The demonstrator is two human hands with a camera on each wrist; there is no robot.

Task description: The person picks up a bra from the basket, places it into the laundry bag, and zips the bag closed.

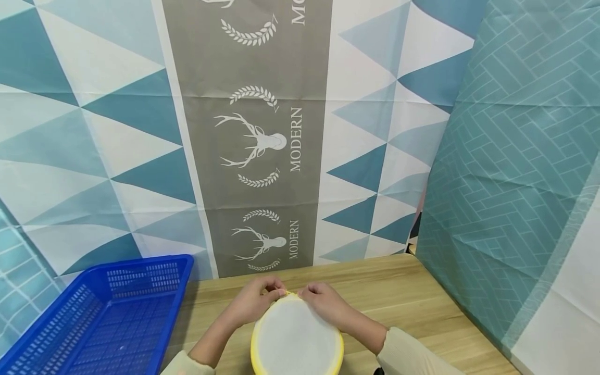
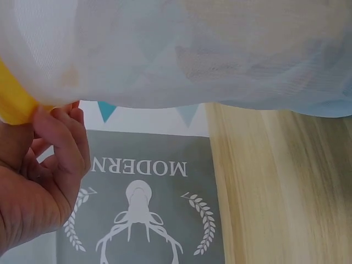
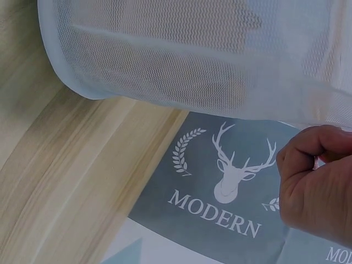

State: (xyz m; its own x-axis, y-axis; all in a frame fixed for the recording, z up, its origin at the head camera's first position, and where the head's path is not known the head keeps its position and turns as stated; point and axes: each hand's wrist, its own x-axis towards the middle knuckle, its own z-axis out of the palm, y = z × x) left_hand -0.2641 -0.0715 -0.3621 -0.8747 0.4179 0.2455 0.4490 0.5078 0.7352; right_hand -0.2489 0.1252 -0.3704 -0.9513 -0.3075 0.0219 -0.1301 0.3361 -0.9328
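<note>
A white mesh bag (image 1: 300, 338) with a yellow-edged round end faces up at the front of the table, and its fine netting shows in the right wrist view. On the far side of its yellow trim (image 2: 15, 96), my left hand (image 1: 255, 302) pinches the edge between thumb and fingers. A short way to the right, my right hand (image 1: 325, 304) grips the same edge, fingers curled in. A thin stretch of yellow shows between the two hands. The mesh body (image 3: 165, 60) hangs below the rim, and its lower part is hidden in the head view.
To the left stands a blue plastic basket (image 1: 175, 312) with slotted walls. The wood-grain table (image 1: 389, 291) ends at a patterned cloth (image 1: 262, 182) hanging behind it. Teal cloth (image 1: 506, 172) hangs along the right side.
</note>
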